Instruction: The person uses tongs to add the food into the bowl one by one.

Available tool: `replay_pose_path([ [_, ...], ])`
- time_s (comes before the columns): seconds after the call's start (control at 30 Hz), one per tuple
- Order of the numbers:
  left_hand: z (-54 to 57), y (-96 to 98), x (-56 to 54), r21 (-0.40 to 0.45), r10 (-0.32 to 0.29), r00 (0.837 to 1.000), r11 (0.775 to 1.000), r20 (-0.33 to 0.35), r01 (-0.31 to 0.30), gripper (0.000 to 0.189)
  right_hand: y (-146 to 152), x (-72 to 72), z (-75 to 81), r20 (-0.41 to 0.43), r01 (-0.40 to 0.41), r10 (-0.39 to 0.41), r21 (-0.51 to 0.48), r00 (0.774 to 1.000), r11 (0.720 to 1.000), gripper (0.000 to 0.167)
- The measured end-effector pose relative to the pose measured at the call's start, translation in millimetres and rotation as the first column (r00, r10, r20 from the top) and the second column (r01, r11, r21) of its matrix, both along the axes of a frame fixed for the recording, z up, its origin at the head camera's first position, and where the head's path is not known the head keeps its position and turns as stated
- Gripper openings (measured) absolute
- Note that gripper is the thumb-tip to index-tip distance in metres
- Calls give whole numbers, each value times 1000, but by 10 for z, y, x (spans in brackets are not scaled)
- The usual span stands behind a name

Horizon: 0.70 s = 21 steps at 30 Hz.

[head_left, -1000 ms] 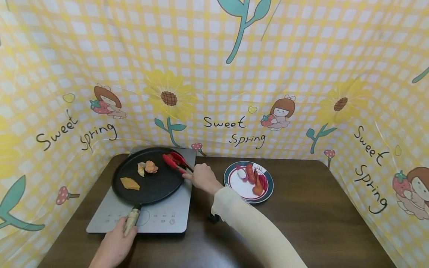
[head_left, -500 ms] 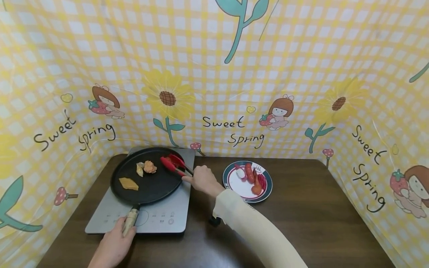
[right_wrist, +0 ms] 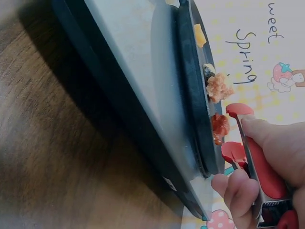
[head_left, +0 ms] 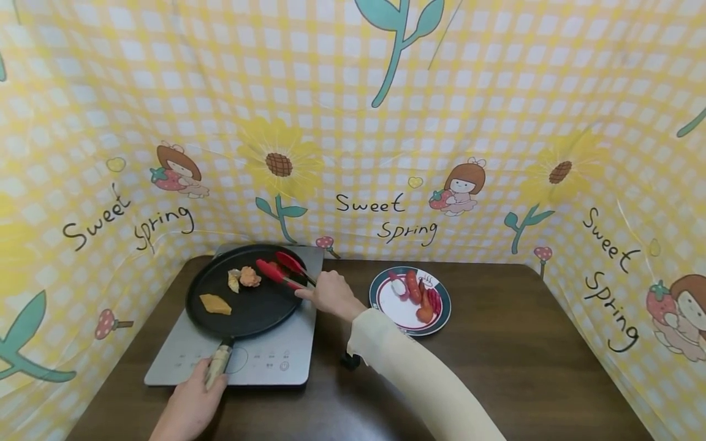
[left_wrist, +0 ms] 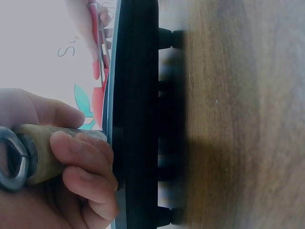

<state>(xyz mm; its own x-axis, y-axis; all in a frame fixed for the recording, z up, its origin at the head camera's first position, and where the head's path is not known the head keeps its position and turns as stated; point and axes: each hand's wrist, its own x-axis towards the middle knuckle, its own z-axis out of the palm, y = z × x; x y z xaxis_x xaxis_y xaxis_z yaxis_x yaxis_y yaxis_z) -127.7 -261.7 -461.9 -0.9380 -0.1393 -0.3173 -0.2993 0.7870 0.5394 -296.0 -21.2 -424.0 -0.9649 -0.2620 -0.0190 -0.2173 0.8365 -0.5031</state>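
In the head view my left hand [head_left: 190,401] grips the pale handle [head_left: 219,362] of a round black frying pan [head_left: 248,321]. My right hand [head_left: 331,294] holds red-tipped tongs [head_left: 270,271] over the pan's right side, their two ends spread apart. A glossy red-brown food piece [right_wrist: 219,128] lies in the pan between the tong tips in the right wrist view, partly hidden from the head camera. To its left are a pale orange lump [head_left: 250,277], a small yellowish piece [head_left: 234,283] and a flat yellow piece [head_left: 215,304].
Beneath the pan is a silver induction cooktop [head_left: 259,375] on a dark wooden table [head_left: 496,343]. A plate [head_left: 393,309] with a sausage [head_left: 413,286] and several other food pieces stands to the right. A small black object [head_left: 349,360] sits below my right wrist. Patterned cloth [head_left: 353,141] surrounds the table.
The tong ends have spread apart around the red-brown piece, the near one shifting left. My left hand stays on the pan handle and the pan has not moved.
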Motion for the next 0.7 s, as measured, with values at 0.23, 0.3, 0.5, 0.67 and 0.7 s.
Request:
replay_pose_path([
  [0.23, -3, 0, -9, -3, -5, 1000, 1000, 18, 5, 71, 133, 67, 81, -72, -11, 10, -11, 997, 1000, 52],
  [0.3, -14, 3, 0, 10, 2, 1000, 1000, 20, -2, 70, 205, 102, 84, -97, -21, 19, -18, 995, 1000, 51],
  [0.5, -70, -6, 41, 32, 1, 1000, 999, 28, -2, 71, 527, 211, 44, -94, -42, 38, -35, 995, 999, 51],
  [0.67, -67, -23, 18, 10, -10, 1000, 1000, 1, 10, 70, 795, 239, 83, -99, -46, 38, -76, 994, 996, 50],
  [0.7, -59, -23, 13, 4, -12, 1000, 1000, -6, 12, 69, 842, 245, 100, -107, -46, 37, -79, 994, 996, 50],
])
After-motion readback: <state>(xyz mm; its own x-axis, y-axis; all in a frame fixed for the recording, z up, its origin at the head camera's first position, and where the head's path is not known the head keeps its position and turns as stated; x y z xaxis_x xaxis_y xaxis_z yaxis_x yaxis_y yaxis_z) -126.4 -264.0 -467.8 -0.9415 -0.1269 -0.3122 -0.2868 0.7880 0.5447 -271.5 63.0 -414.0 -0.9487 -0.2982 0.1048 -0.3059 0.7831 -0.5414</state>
